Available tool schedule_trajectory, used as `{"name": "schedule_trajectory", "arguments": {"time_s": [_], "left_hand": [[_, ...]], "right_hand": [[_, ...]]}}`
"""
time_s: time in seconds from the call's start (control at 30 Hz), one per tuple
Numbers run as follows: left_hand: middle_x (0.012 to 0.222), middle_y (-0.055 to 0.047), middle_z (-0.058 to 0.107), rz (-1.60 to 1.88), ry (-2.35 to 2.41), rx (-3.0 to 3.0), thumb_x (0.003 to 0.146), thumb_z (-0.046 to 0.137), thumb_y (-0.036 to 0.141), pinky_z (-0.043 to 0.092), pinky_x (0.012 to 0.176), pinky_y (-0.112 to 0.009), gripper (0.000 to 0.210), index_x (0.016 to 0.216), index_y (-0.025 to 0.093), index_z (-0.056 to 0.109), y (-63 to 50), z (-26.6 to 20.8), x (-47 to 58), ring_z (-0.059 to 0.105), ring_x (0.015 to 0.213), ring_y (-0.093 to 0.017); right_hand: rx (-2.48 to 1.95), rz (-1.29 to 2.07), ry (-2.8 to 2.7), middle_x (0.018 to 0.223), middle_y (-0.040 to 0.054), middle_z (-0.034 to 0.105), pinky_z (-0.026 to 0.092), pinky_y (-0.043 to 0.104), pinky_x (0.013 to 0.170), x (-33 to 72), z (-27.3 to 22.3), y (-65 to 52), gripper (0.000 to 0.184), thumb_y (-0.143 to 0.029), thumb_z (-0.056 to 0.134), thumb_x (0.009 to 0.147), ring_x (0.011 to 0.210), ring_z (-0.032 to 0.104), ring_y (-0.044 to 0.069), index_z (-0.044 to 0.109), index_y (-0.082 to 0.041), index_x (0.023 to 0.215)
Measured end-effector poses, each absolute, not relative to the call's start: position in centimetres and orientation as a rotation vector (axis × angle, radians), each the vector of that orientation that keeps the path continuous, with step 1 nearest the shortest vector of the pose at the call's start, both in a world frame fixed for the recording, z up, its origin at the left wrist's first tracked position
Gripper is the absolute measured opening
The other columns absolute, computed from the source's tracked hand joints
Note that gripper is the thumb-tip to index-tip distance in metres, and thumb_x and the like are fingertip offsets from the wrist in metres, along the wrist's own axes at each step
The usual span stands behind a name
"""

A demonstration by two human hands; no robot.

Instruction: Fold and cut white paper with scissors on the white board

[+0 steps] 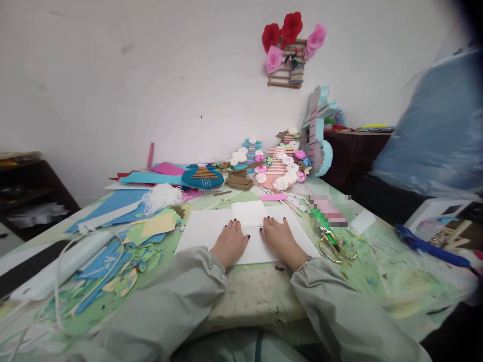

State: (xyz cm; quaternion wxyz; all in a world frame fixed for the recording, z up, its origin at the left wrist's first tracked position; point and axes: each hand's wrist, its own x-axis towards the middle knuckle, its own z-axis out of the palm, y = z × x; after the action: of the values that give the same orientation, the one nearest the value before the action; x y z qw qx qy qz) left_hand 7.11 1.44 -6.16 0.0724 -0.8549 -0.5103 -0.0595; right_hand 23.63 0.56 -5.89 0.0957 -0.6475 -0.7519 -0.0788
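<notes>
My left hand (231, 240) and my right hand (279, 237) lie flat, palms down, side by side on a white sheet (198, 226) in front of me. Their fingers are stretched out and close together, and neither grips anything. A smaller white piece (248, 212) rests on the sheet just beyond my fingertips. Grey sleeves cover both arms up to the wrists.
Gold-handled scissors (337, 246) lie right of the sheet on the green table (381, 271). Blue and yellow paper scraps (143, 236) and white thread (162, 196) sit to the left. Paper flower crafts (279, 166) crowd the far edge. A blue glue gun (430, 247) lies at the right.
</notes>
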Motion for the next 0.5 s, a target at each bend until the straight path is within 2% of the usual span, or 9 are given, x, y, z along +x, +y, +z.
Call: {"name": "schedule_trajectory", "arguments": {"time_s": [0.1, 0.3, 0.4, 0.5], "left_hand": [[0.135, -0.026, 0.043, -0.201, -1.554, -2.552, 0.092, 0.036, 0.031, 0.033, 0.102, -0.041, 0.051, 0.129, -0.004, 0.04, 1.3, -6.13, 7.06, 0.04, 0.127, -0.031], [0.123, -0.02, 0.055, -0.272, -1.481, -2.541, 0.09, 0.039, 0.034, 0.036, 0.096, -0.041, 0.039, 0.114, 0.008, 0.053, 1.3, -5.51, 6.49, 0.049, 0.116, -0.029], [0.116, -0.017, 0.06, -0.317, -1.435, -2.541, 0.089, 0.04, 0.038, 0.034, 0.098, -0.044, 0.043, 0.123, 0.012, 0.049, 1.55, -5.27, 6.4, 0.048, 0.116, -0.029], [0.113, -0.017, 0.061, -0.358, -1.382, -2.518, 0.09, 0.04, 0.036, 0.029, 0.101, -0.047, 0.046, 0.131, 0.016, 0.044, 1.8, -5.45, 6.7, 0.044, 0.12, -0.031]], "right_hand": [[-1.929, -0.206, -2.224, 0.131, 0.0187, 0.051, 0.021, 0.054, 0.103, 23.77, -5.75, 0.45, 0.043, -0.022, 0.031, 0.091, 0.121, 0.046, 0.025, 0.045, -0.008, 0.129], [-1.947, -0.16, -2.22, 0.132, 0.0172, 0.051, 0.024, 0.052, 0.103, 23.75, -5.64, 0.4, 0.043, -0.021, 0.03, 0.092, 0.122, 0.045, 0.025, 0.046, -0.01, 0.13], [-1.965, -0.21, -2.223, 0.133, 0.0205, 0.048, 0.02, 0.054, 0.104, 23.4, -5.96, 0.48, 0.044, -0.016, 0.029, 0.091, 0.126, 0.04, 0.027, 0.045, -0.007, 0.131], [-1.851, -0.327, -2.269, 0.139, 0.0211, 0.041, 0.014, 0.059, 0.105, 23.01, -6.34, 0.59, 0.045, -0.012, 0.028, 0.091, 0.133, 0.03, 0.03, 0.042, -0.005, 0.133]]}}
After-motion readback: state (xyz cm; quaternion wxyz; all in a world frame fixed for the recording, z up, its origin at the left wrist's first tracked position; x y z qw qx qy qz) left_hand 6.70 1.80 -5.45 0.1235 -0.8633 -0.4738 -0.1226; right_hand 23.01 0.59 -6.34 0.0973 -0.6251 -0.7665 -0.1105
